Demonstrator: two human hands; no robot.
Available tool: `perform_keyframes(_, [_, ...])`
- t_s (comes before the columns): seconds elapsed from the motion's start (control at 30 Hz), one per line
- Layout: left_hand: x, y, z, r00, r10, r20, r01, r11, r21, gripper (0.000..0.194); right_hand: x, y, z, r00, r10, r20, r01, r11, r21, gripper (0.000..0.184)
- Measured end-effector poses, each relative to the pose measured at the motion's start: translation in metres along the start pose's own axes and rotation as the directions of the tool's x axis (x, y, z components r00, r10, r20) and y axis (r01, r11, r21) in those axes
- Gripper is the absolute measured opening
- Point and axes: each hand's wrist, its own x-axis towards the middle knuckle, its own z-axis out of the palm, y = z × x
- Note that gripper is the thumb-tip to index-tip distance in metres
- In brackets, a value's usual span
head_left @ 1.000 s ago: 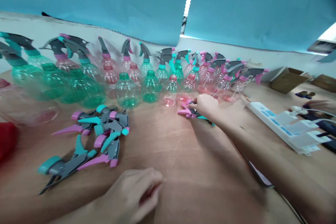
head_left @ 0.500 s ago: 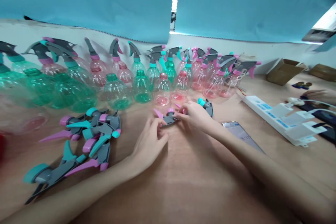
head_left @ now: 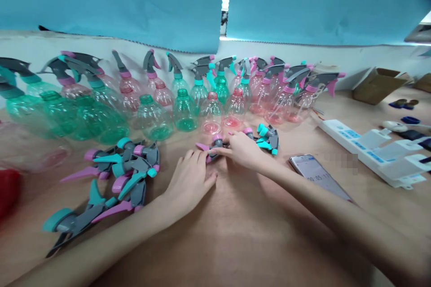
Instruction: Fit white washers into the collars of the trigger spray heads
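A grey trigger spray head [head_left: 218, 141] with a pink collar and trigger lies on the table between my hands. My right hand [head_left: 244, 151] is closed on it, with one finger stretched across its grey body. My left hand [head_left: 188, 177] is beside its left end, fingertips by the pink trigger, thumb spread away and nothing in the palm. Just behind my right hand, a pink-collared spray head [head_left: 248, 132] is partly hidden, and a teal-and-grey spray head [head_left: 268, 138] lies to its right. Several more loose spray heads [head_left: 129, 166] are heaped left of my left hand.
Open-necked green bottles [head_left: 185, 110] and pink bottles [head_left: 212, 112] stand behind my hands, with capped spray bottles [head_left: 274, 98] further back. To the right are a phone [head_left: 313, 172], a white power strip [head_left: 363, 150] with plugs and a cardboard box [head_left: 379, 85]. Something red [head_left: 8, 190] sits at the left edge.
My left fingers have loosened from the spray head and spread. My right finger now reaches across it. The view has shifted slightly, and the other person's hand at right is out of sight.
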Motion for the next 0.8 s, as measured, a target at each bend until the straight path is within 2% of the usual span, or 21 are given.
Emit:
perform_keyframes(0.13, [-0.022, -0.008, -0.005, 0.999, 0.041, 0.003, -0.041, 0.995, -0.096, 0.029, -0.011, -0.009, 0.004, 0.997, -0.066, 0.026, 0.062, 0.989, 0.137, 0.044])
perform_keyframes(0.23, [-0.037, -0.008, -0.004, 0.997, 0.078, 0.020, -0.074, 0.985, -0.156, 0.025, -0.018, -0.020, 0.009, 0.998, -0.059, 0.020, 0.053, 0.975, 0.216, 0.032])
perform_keyframes(0.4, [-0.060, -0.001, -0.008, 0.982, 0.181, 0.056, -0.161, 0.953, -0.259, 0.014, -0.032, -0.027, 0.016, 0.998, -0.050, -0.025, 0.056, 0.949, 0.312, 0.023])
perform_keyframes(0.53, [-0.066, -0.002, -0.027, 0.978, 0.201, -0.059, -0.208, 0.900, -0.383, 0.009, -0.057, -0.027, 0.020, 0.990, -0.141, -0.024, 0.137, 0.889, 0.437, 0.008])
perform_keyframes(0.63, [-0.060, -0.007, -0.041, 0.991, 0.121, -0.049, -0.130, 0.904, -0.407, 0.008, -0.075, -0.031, 0.025, 0.972, -0.228, -0.048, 0.221, 0.840, 0.496, 0.006])
perform_keyframes(0.8, [-0.048, -0.019, -0.045, 0.994, 0.075, 0.081, -0.032, 0.898, -0.439, 0.010, -0.087, -0.041, 0.037, 0.970, -0.228, -0.089, 0.240, 0.818, 0.523, 0.019])
